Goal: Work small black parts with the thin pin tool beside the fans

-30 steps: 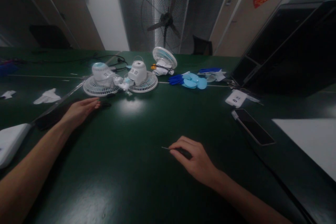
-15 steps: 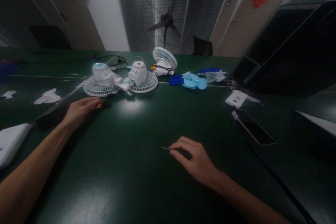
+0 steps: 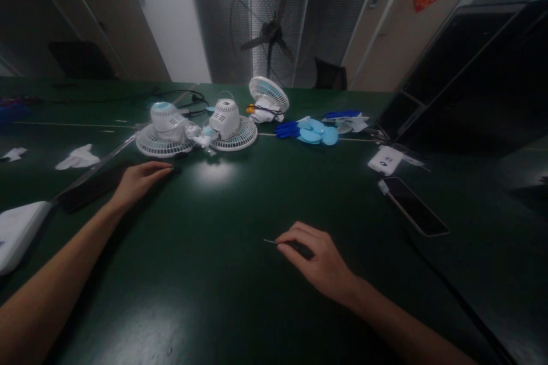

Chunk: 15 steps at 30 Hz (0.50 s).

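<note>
My right hand [image 3: 319, 256] rests over the green table with a small screwdriver [image 3: 301, 249] pinched in its fingers, the thin metal shaft pointing left. Farther off on the left, my left hand [image 3: 139, 182] lies low at the table top. Its fingers are pressed together at a small dark object [image 3: 176, 170], too dim to name. Just beyond that hand, two white fan heads [image 3: 165, 145] [image 3: 233, 136] lie grille-down, with clear plastic wrap between them. A third small fan [image 3: 268, 97] stands behind them, a dark cord around its base.
Light-blue fan blades [image 3: 317, 132] and blue gloves [image 3: 287, 130] lie at the back centre. On the right are a white box [image 3: 385, 161], a phone [image 3: 413, 206] and a large dark screen [image 3: 466, 80]. A white device [image 3: 21, 234] and crumpled tissue [image 3: 78, 157] sit left.
My left hand has shifted slightly right, its fingertips now at the small dark object. My right hand stays put with the screwdriver. A pale-edged object at the far right has gone from view.
</note>
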Motion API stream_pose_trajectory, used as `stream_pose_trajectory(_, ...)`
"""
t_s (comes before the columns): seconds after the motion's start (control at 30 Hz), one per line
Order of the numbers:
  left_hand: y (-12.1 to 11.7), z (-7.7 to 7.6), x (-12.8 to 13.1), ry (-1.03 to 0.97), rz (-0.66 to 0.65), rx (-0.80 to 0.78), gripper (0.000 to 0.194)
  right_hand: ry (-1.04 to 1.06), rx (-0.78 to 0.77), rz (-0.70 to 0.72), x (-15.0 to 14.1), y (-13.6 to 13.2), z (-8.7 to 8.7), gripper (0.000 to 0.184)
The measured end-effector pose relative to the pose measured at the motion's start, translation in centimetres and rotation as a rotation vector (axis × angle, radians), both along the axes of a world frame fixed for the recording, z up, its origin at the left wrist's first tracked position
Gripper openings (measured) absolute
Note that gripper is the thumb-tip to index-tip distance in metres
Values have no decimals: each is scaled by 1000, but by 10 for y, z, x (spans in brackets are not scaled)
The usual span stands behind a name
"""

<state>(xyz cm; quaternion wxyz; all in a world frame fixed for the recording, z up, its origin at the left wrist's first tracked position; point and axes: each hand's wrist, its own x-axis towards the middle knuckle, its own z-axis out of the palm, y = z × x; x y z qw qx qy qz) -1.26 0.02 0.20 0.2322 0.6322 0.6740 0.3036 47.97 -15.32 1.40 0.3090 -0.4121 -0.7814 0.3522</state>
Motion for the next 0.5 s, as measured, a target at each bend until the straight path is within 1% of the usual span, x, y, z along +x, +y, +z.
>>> stream_pose_trajectory(0.13,-1,0,0,-19,-15,5,67,3,-11,7,0,1,-1,14)
stream_pose_trajectory(0.2,-1,0,1,-38,-3,11,65,2,-10,9,0,1,0,15)
stream_pose_trajectory(0.37,4,-7,1,-94,41,40,56,4,1,3,0,1,0,15)
stream_pose_trajectory(0.5,15,-11,-2,-170,72,-18,48,12,-1,3,-1,0,1,15)
